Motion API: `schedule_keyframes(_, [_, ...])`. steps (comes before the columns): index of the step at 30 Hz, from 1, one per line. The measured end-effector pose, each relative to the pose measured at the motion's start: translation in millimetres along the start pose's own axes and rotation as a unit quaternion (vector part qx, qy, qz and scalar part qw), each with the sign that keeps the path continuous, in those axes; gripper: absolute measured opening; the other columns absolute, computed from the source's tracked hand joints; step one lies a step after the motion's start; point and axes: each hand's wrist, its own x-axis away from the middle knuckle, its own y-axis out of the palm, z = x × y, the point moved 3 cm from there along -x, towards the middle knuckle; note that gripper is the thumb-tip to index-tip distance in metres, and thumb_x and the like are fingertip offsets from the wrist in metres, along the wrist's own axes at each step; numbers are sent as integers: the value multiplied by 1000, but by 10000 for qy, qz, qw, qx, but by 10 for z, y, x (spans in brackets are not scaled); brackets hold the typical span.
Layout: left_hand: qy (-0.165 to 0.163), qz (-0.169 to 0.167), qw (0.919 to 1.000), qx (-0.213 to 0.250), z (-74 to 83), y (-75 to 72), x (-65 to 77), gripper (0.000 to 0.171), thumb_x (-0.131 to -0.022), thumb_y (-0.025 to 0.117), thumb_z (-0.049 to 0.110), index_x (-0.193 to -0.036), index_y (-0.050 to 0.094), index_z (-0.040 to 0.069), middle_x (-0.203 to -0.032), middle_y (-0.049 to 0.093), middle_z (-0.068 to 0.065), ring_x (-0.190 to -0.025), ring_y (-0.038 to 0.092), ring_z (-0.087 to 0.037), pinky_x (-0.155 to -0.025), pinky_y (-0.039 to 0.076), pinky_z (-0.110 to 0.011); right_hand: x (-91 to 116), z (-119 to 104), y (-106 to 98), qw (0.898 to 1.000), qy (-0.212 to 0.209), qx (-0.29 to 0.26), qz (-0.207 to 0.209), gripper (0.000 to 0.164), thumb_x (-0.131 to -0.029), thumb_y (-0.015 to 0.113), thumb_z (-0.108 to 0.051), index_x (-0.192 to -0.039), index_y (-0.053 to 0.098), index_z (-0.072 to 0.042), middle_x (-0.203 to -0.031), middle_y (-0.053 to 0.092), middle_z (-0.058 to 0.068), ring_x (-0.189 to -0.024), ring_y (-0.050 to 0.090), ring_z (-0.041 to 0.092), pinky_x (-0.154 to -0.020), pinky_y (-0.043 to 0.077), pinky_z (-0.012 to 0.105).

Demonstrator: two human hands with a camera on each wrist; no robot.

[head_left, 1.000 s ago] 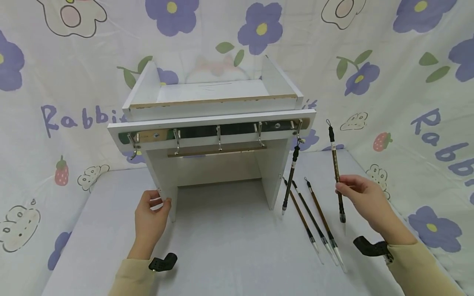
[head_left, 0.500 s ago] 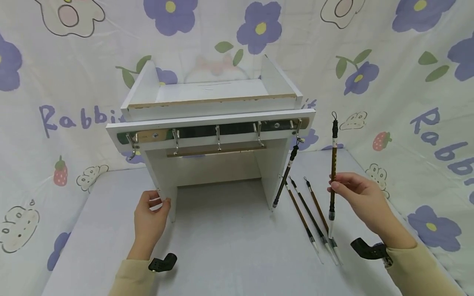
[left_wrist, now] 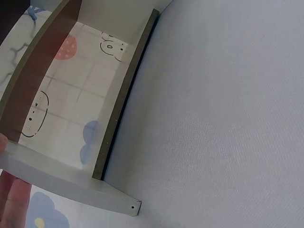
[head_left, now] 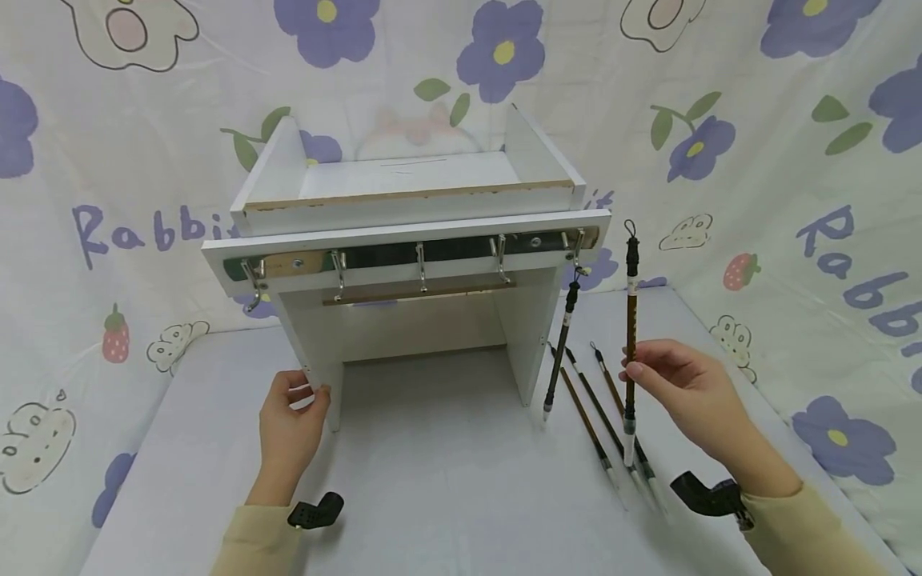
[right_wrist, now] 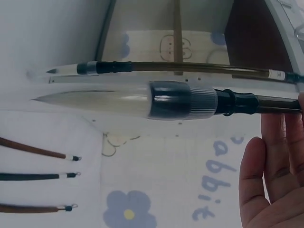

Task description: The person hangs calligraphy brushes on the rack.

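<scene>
My right hand (head_left: 684, 392) pinches a calligraphy brush (head_left: 631, 320) about mid-handle, upright with its loop at the top and pale bristles (right_wrist: 95, 102) downward. Left of it, a second calligraphy brush (head_left: 562, 344) hangs by its loop from the rightmost hook of a metal hook rail (head_left: 461, 251). That rail runs along the front of a white wooden shelf (head_left: 403, 220); its other hooks carry nothing. Low on the shelf's left side panel (head_left: 306, 336), the thumb and fingers of my left hand (head_left: 291, 424) grip the edge.
Three more calligraphy brushes (head_left: 585, 416) lie side by side on the pale tabletop (head_left: 432, 496), right of the shelf and partly behind the held brush. Behind everything hangs a printed cloth (head_left: 403, 64) with flowers and rabbits.
My right hand has carried its brush leftward, closer to the hook rail, and turned it more upright. The hanging brush has swung left and partly back. My left hand keeps its place.
</scene>
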Motion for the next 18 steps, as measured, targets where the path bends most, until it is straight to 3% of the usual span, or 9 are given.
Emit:
schedule_keyframes(10, [46,-21,10000,-44,18,-11,-2,23,-91,66,19,-110,56,11,-111,61,-4,-100,62,-21,-71,50,-14,7,-103,179,9981,-417,410,-189,16,-91,64,1,-106,65,-4,-97,70,6,-89,66,16,-76,53,22])
schedule_keyframes(18, [174,-49,9998,-117,-5,-4,-3,23,-92,65,19,-112,56,12,-113,60,-3,-101,62,-20,-71,51,-15,0,-98,313,9967,-345,564,-478,16,-91,65,-3,-107,67,-6,-101,69,5,-97,63,14,-85,49,20])
